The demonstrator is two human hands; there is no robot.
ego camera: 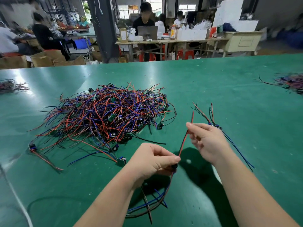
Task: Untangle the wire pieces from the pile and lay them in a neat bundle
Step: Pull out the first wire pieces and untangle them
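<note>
We see a green table (213, 82) | beyond its far edge a dark pillar (105, 30), work tables (164, 41), red stools (185, 54) | bright windows (126, 12) at the back

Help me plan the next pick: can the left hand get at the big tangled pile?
Likely yes, once freed: the left hand pinches a wire piece the right hand also holds, but only table and loose strays lie between it and the pile.

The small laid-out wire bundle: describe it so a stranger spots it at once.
Find the green table and its big tangled pile of red, blue and black wires. Right of it, beyond the right hand, lies the small wire bundle. Its few wires lie roughly parallel, not knotted.
</note>
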